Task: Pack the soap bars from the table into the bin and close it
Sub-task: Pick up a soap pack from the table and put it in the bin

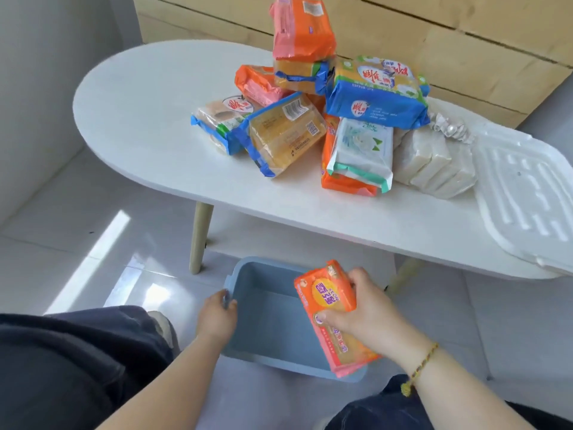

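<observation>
A blue plastic bin [266,321] stands open on the floor between my knees, with nothing seen inside it. My left hand [217,318] grips its left rim. My right hand [369,318] holds an orange soap pack [331,305] over the bin's right side. On the white table [139,119] lies a heap of several soap packs [325,113] in orange, blue and white wrappers. The bin's white lid [527,193] lies flat at the table's right end.
The table stands on pale wooden legs [200,237] just behind the bin. A wooden panel [403,35] runs behind the table. A wall [46,72] is on the left. My dark-trousered knees flank the bin on a glossy tiled floor.
</observation>
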A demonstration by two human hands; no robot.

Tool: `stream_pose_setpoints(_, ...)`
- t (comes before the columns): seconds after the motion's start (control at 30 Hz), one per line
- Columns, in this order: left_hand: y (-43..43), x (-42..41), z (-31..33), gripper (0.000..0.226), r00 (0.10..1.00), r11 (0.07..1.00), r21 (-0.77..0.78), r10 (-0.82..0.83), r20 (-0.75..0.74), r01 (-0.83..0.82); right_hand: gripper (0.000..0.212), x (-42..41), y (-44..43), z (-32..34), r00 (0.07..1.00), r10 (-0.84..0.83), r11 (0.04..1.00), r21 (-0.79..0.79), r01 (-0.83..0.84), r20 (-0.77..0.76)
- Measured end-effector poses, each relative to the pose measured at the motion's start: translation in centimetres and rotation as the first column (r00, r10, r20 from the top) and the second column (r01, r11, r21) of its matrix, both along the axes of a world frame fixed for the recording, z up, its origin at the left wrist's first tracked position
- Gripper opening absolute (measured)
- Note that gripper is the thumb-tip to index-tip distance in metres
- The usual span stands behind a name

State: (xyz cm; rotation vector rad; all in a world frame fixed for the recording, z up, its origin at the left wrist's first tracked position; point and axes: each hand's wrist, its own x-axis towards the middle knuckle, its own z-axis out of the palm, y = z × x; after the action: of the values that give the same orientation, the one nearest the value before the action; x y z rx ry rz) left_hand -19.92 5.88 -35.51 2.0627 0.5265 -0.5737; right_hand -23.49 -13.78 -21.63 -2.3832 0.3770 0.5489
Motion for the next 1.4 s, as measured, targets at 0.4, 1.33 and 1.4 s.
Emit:
stream_pose_setpoints(0.4,0.9,0.2,-1.9,0.041,0.992,0.976,-0.210,0.041,-0.118,-0.065,0.044,4.1,5.5,-19.7,0.852,-0.388,0.914,-0.031,0.404,-0.350)
stream_pose_setpoints(1.33,1.7,0.9,-2.4,0.035,0.972,0.914,-0.359,0.123,-0.200,-0.189,0.037,6.4,9.8,-23.9,0.911,-0.107,0.978,0.121,0.168,-0.399)
stream_pose_setpoints(1.4,1.8,1.0,-2.4,0.034,0.973,0.912,-0.366,0.120,-0.197,-0.187,0.037,6.2,9.6,-24.1,0.907,-0.098,0.975,0.143,0.170,-0.410)
